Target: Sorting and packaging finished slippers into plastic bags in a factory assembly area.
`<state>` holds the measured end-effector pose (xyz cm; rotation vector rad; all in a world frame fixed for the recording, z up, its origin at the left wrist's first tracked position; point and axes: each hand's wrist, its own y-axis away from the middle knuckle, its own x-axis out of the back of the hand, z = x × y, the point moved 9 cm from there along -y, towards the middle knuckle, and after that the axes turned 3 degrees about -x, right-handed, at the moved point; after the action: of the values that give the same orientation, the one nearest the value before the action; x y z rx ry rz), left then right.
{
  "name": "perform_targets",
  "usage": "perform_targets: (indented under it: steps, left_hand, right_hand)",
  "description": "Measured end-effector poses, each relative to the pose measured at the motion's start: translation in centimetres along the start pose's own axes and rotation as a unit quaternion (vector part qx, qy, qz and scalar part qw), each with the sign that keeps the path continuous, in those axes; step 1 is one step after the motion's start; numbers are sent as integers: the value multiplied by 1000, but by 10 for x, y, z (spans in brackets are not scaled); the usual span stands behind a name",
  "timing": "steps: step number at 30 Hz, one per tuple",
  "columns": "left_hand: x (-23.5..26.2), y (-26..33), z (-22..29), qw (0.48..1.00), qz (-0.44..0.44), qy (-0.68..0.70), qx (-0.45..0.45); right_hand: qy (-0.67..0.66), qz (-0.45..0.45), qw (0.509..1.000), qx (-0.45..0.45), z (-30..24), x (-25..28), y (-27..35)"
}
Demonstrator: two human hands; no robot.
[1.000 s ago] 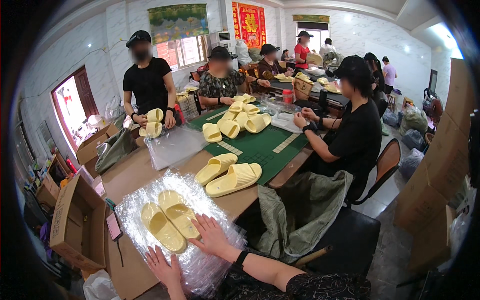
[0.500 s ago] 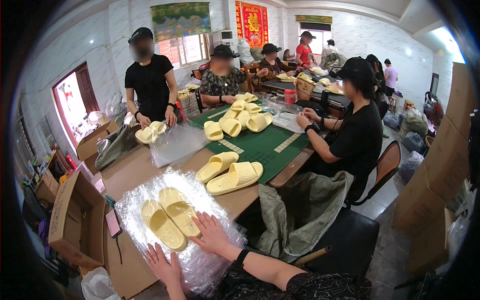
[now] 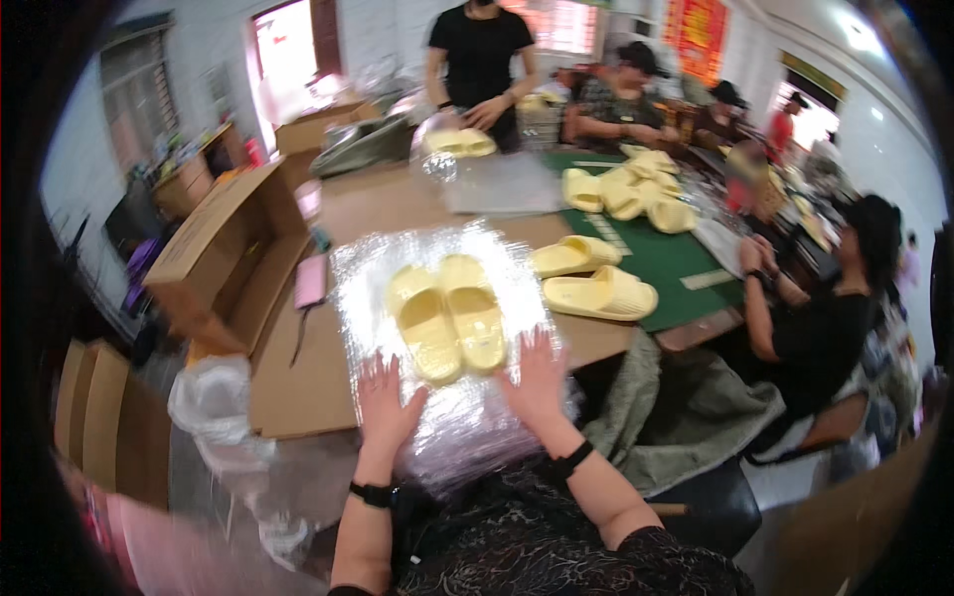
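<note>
In front of me a pair of yellow slide sandals [image 3: 427, 328] lies side by side inside a clear plastic bag, on top of a stack of shiny clear bags [image 3: 363, 268]. My left hand [image 3: 390, 405] rests flat on the plastic, to the left of the sandals' near end, fingers spread. On the other side my right hand [image 3: 535, 382] lies flat too, its thumb close to the right sandal. Neither hand grips anything. Another pair of yellow slides [image 3: 601, 296], unbagged, sits just right of the stack.
A pile of yellow slides [image 3: 631, 189] covers part of the green mat [image 3: 686, 268]. An open cardboard box [image 3: 234, 258] and a pink phone [image 3: 310, 281] are at left. A standing co-worker [image 3: 482, 60] is across the table; another sits at right. A grey-green sack [image 3: 686, 417] hangs beside my right arm.
My view has swung left. My right hand has come off the right sandal onto the plastic beside it. The bagged pair still lies on the stack.
</note>
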<state>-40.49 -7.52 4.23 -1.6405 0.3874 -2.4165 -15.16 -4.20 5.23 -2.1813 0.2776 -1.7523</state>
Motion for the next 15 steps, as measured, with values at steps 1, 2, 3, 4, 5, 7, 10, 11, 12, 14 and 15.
perform_targets:
  steps: [1,2,3,4,5,7,10,11,12,14,15]
  left_hand:
    - [-5,0,-1,1000,6,-11,-2]
    - [-4,-1,-1,1000,-7,-14,15]
    - [-4,1,-6,999,-1,-29,16]
    - [-3,4,-9,1000,4,-22,19]
    - [-2,5,-11,1000,11,-15,17]
    - [-5,9,-14,999,20,-31,10]
    - [-10,9,-17,999,23,-45,19]
    - [-9,10,-16,999,31,-40,16]
    - [-7,10,-14,999,35,-33,15]
    - [-4,11,-13,999,37,-25,21]
    - [-1,10,-12,999,47,-24,13]
  right_hand:
    - [1,75,997,13,-10,16,2]
    - [-74,101,991,45,-31,36,2]
    - [-84,90,991,60,-51,43,-3]
    - [-139,53,982,117,-81,45,-4]
    - [-191,18,967,170,-108,43,-1]
    - [-189,-3,955,227,-133,18,8]
    - [-174,-26,953,248,-140,-21,15]
    - [-178,-30,949,258,-138,-23,17]
    - [-182,-33,954,236,-129,-23,18]
    - [-157,-45,964,210,-111,-25,21]
    - [-158,-50,962,215,-104,-23,23]
